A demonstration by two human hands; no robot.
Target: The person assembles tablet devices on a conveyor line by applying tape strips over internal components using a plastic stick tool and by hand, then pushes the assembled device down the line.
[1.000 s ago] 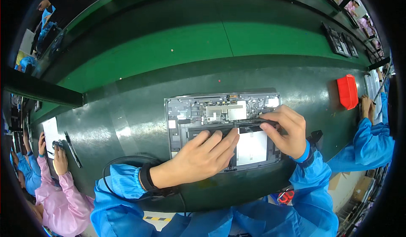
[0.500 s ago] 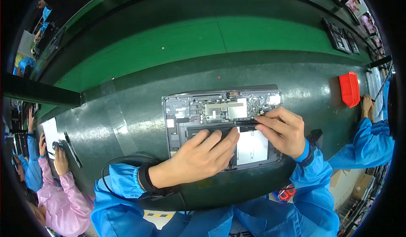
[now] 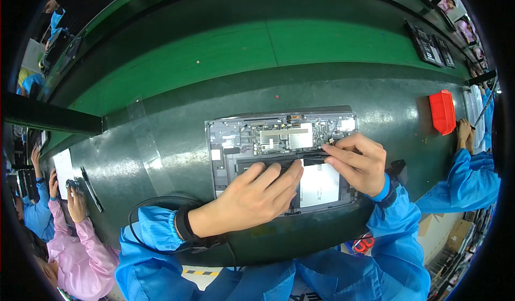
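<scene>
Left hand lies spread over the opened device, right hand pinching apparently dark tweezers

A shiny dark green workbench borders a brighter green strip, with pale floor visible below.

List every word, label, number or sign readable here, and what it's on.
Person's clothing, lower edge: large dark letters, partly cut off; not copied here.
White panel in the open laptop: print too small to read.
Black panel beside it: pale marks, unreadable.
White sheet, left: any writing too small.
</scene>
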